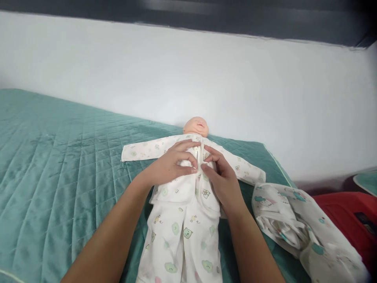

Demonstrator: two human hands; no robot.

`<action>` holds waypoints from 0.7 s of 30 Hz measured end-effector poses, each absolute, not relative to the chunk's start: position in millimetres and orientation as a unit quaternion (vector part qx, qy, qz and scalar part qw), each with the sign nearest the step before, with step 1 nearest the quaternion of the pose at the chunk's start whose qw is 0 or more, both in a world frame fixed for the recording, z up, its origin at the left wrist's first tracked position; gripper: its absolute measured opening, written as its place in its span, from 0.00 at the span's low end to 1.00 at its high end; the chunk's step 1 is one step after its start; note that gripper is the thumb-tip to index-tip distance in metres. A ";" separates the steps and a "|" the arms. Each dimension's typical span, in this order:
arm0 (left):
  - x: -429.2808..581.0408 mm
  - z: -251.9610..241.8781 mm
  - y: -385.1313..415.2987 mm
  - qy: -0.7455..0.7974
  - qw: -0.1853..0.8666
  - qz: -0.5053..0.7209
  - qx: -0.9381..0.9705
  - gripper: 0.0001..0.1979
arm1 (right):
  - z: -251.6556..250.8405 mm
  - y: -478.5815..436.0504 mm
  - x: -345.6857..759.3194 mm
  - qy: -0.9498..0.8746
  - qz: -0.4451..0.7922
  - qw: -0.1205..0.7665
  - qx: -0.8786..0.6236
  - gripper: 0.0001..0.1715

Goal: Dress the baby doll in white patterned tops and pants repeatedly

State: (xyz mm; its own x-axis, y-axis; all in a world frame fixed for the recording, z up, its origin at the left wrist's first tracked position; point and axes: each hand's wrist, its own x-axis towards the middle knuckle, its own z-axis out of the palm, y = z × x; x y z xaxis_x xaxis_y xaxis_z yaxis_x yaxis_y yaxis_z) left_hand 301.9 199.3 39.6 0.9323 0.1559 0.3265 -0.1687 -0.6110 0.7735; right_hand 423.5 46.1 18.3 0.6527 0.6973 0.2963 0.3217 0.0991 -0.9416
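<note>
A baby doll (pixel 196 126) lies on its back, dressed in a white printed jacket (pixel 173 190) with both sleeves spread sideways. White printed trousers (pixel 176 236) cover its legs. At the chest, my left hand (pixel 179 161) pinches the jacket's front edge between thumb and index finger. Facing it, my right hand (pixel 220 173) has its thumb and fingers closed on the opposite front edge. The two edges meet near the middle of the chest, just below the doll's neck. Whatever fastener lies between my fingertips is mostly hidden.
Beneath the doll is a green quilted bed cover (pixel 73 169), reaching a white wall (pixel 188 78) behind. Right of the doll lies a bunched white printed cloth (pixel 318 236). A red item (pixel 347 212) sits beyond it at the right edge.
</note>
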 end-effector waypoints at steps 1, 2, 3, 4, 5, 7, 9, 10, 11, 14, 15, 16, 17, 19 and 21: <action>301.6 39.2 199.8 0.000 0.462 0.185 0.867 0.06 | 18.3 45.6 424.5 -0.363 0.166 0.663 -0.633 0.07; 301.6 38.3 200.3 0.009 0.488 0.193 0.851 0.07 | 18.3 44.8 426.1 -0.326 0.179 0.699 -0.610 0.08; 302.1 36.6 200.9 0.025 0.521 0.214 0.826 0.08 | 18.1 43.8 428.3 -0.282 0.185 0.733 -0.591 0.08; 303.2 34.1 201.8 0.050 0.557 0.249 0.791 0.08 | 17.9 42.7 430.9 -0.234 0.178 0.757 -0.584 0.09; 304.9 31.0 203.1 0.080 0.592 0.296 0.745 0.08 | 17.5 41.8 433.8 -0.187 0.161 0.769 -0.589 0.10; 309.7 23.8 206.8 0.154 0.636 0.402 0.640 0.08 | 16.7 41.1 438.4 -0.123 0.127 0.760 -0.626 0.11; 314.9 18.0 211.0 0.234 0.639 0.457 0.573 0.09 | 16.2 42.1 439.7 -0.125 0.119 0.730 -0.661 0.13; 317.0 16.5 212.5 0.272 0.631 0.454 0.567 0.11 | 16.2 42.9 438.9 -0.148 0.119 0.711 -0.677 0.16; 318.5 16.2 213.1 0.302 0.620 0.437 0.578 0.13 | 16.3 43.6 437.6 -0.180 0.115 0.688 -0.693 0.20; 319.1 20.5 209.7 0.329 0.547 0.363 0.679 0.19 | 15.9 44.0 434.7 -0.258 0.075 0.612 -0.743 0.27; 318.4 22.4 207.8 0.323 0.517 0.343 0.715 0.19 | 15.1 43.5 435.2 -0.270 0.067 0.596 -0.753 0.27; 317.5 24.0 206.2 0.316 0.491 0.327 0.743 0.17 | 13.8 42.7 436.6 -0.278 0.068 0.588 -0.756 0.27; 316.6 24.9 205.2 0.315 0.473 0.319 0.759 0.15 | 12.3 42.0 438.6 -0.283 0.075 0.585 -0.756 0.26; 315.4 24.3 205.8 0.326 0.463 0.322 0.759 0.11 | 8.9 40.9 443.2 -0.287 0.087 0.580 -0.757 0.23; 315.1 21.3 209.6 0.348 0.459 0.347 0.740 0.09 | 6.7 40.4 447.5 -0.292 0.079 0.565 -0.768 0.21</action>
